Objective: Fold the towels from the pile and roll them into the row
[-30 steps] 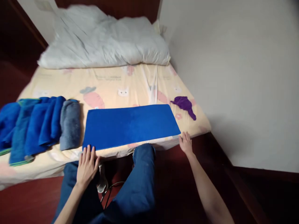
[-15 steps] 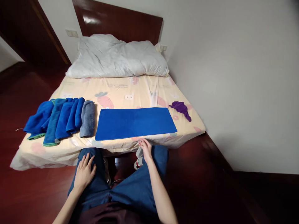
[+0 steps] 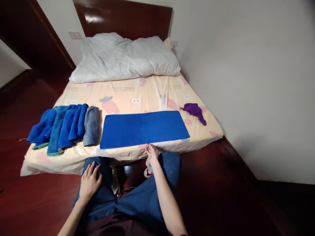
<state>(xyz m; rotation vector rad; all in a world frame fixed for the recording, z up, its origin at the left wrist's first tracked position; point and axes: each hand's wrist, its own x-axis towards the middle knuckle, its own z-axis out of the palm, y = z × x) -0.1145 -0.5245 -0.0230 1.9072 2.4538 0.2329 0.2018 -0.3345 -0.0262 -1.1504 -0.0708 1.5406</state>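
A blue towel [image 3: 145,128] lies flat and smooth near the bed's front edge, its long side towards me. My right hand [image 3: 152,153] is just below that towel's near edge, fingers extended and nothing held; whether the fingertips touch the bed edge I cannot tell. On my left thigh rests my left hand [image 3: 90,181], palm down with its fingers spread. To the left of the flat towel stands a row of rolled or folded towels: a grey towel [image 3: 91,126], several blue towels [image 3: 67,127] and a teal one with green edging [image 3: 56,131].
A crumpled purple cloth [image 3: 194,110] lies on the bed's right side. The patterned bed sheet [image 3: 137,95] runs back to a white quilt [image 3: 128,60] heaped before the wooden headboard [image 3: 133,19]. A white wall [image 3: 246,82] rises on the right.
The view has shifted slightly. My right hand has moved a little up towards the blue towel's near edge. My left hand stays on the thigh, and the towels lie as before.
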